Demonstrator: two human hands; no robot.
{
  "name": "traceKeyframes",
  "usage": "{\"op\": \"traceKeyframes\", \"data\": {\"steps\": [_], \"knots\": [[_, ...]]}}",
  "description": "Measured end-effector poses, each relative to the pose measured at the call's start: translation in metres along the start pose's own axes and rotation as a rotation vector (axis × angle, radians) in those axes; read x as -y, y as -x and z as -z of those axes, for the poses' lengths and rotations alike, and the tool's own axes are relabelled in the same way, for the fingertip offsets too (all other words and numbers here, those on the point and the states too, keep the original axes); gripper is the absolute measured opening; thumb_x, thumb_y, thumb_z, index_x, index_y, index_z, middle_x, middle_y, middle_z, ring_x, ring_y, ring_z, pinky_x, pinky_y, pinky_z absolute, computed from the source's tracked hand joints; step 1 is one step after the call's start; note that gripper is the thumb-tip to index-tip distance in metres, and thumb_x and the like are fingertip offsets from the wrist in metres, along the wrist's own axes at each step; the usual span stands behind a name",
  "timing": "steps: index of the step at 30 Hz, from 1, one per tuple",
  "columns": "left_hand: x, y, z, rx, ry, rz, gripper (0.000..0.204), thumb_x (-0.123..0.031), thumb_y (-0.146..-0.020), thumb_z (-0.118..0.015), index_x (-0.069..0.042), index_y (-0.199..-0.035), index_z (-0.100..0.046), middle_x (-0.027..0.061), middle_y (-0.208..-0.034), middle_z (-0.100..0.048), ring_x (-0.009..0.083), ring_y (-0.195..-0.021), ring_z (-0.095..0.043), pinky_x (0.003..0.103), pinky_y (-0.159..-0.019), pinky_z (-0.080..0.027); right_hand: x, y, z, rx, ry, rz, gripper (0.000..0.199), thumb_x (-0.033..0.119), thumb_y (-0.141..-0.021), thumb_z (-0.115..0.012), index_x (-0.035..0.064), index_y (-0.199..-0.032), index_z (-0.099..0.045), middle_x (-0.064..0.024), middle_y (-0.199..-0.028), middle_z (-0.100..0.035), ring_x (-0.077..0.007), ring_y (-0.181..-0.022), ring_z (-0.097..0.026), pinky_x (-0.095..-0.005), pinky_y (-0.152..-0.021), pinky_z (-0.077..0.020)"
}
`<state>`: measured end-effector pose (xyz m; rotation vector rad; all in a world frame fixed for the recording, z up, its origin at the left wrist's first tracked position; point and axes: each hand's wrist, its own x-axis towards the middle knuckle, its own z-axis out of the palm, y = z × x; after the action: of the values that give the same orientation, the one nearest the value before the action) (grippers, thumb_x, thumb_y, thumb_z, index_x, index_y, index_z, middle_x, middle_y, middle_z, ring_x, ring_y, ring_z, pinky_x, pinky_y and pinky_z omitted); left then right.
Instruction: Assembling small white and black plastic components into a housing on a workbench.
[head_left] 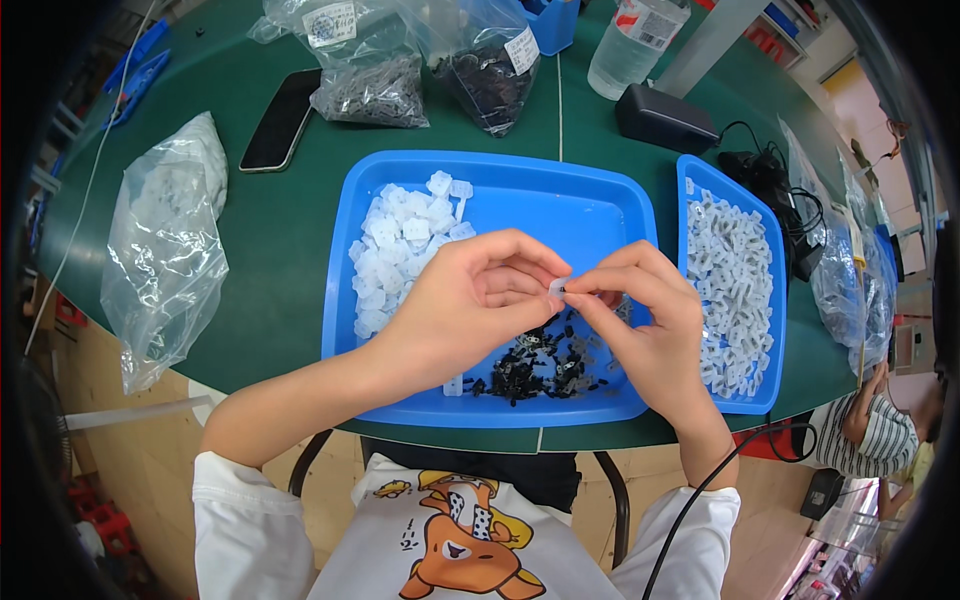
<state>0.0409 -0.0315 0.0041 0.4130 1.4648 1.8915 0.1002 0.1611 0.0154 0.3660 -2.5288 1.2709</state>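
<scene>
Over the large blue tray (490, 162) my two hands meet at the fingertips. My left hand (490, 285) pinches a small translucent white plastic piece (556, 287) between thumb and fingers. Thumb and forefinger of my right hand (648, 305) close on a tiny dark part at that piece's right side, mostly hidden by the fingertips. A heap of translucent white plastic pieces (405, 225) fills the tray's left side. Below my hands lies a loose pile of small black parts (530, 372), with some grey ones mixed in.
At the right, a second blue tray (777, 330) holds many whitish clip-like parts (735, 290). Behind lie a phone (281, 120), bags of grey parts (375, 90) and dark parts (490, 80), a water bottle (637, 45) and a black box (665, 118). A clear bag (170, 240) lies left.
</scene>
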Motion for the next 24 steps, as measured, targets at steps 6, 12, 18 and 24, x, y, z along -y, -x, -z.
{"op": "traceKeyframes", "data": {"steps": [6,12,18,24], "knots": [[0.0,0.0,-0.001,-0.015,0.012,-0.009,0.025,-0.002,-0.088,-0.068,0.003,-0.111,-0.059,0.0084,-0.103,-0.065,0.0133,-0.101,-0.064,0.026,-0.088,-0.052,0.0,0.001,0.001,0.001,0.005,0.008,0.018,-0.006,-0.076,-0.074,0.0043,-0.091,-0.073,-0.0061,-0.084,-0.06,-0.0143,-0.073,-0.061,-0.0253,-0.061,-0.0505],[-0.003,0.0,-0.001,-0.031,-0.053,-0.064,0.022,0.0,-0.086,-0.069,0.004,-0.108,-0.063,0.0093,-0.103,-0.066,0.0133,-0.099,-0.063,0.027,-0.088,-0.052,0.005,0.001,-0.001,-0.041,-0.02,-0.038,0.015,-0.004,-0.076,-0.075,0.0027,-0.088,-0.071,-0.0056,-0.084,-0.06,-0.0139,-0.073,-0.061,-0.0256,-0.062,-0.0502],[-0.004,0.001,-0.002,-0.016,-0.127,-0.104,0.017,0.001,-0.087,-0.068,0.005,-0.103,-0.066,0.0083,-0.102,-0.067,0.013,-0.095,-0.063,0.027,-0.088,-0.052,-0.003,0.003,-0.006,-0.049,-0.225,-0.116,0.019,-0.001,-0.08,-0.074,0.0011,-0.096,-0.066,-0.0076,-0.088,-0.063,-0.0157,-0.077,-0.063,-0.0256,-0.065,-0.0521],[-0.003,0.003,-0.001,-0.031,-0.186,-0.166,0.018,0.003,-0.086,-0.066,0.005,-0.104,-0.066,0.0111,-0.102,-0.067,0.0149,-0.095,-0.065,0.028,-0.086,-0.052,-0.004,0.005,-0.007,0.006,-0.239,-0.1,0.017,-0.001,-0.082,-0.072,0.001,-0.098,-0.065,-0.0087,-0.089,-0.065,-0.0163,-0.081,-0.066,-0.0266,-0.068,-0.0533]]}}
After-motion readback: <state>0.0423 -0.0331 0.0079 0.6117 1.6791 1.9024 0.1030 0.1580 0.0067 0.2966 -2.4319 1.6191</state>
